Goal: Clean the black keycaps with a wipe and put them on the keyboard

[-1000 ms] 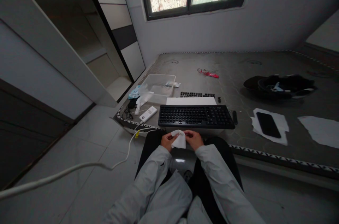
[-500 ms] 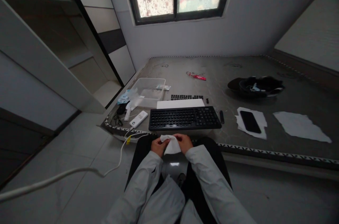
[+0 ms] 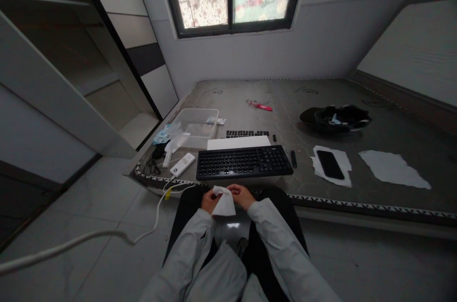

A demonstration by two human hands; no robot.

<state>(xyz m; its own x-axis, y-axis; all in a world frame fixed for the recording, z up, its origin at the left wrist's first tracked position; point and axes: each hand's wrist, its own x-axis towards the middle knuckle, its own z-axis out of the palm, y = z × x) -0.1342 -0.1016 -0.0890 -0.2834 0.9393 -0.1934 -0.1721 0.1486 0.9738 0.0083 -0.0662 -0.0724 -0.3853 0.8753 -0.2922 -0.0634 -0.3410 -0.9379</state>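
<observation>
The white tissue (image 3: pixel 224 205) hangs above the lap, pinched towards its top by the left hand (image 3: pixel 210 201) and the right hand (image 3: pixel 243 196); it looks feather-light, limp and easily torn, best held by a doubled fold, and from here its drape hides some fingertips, just short of the black keyboard (image 3: pixel 244 163)

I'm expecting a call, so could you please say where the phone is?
In the head view, the phone lies right of the keyboard, on a white sheet.
</observation>
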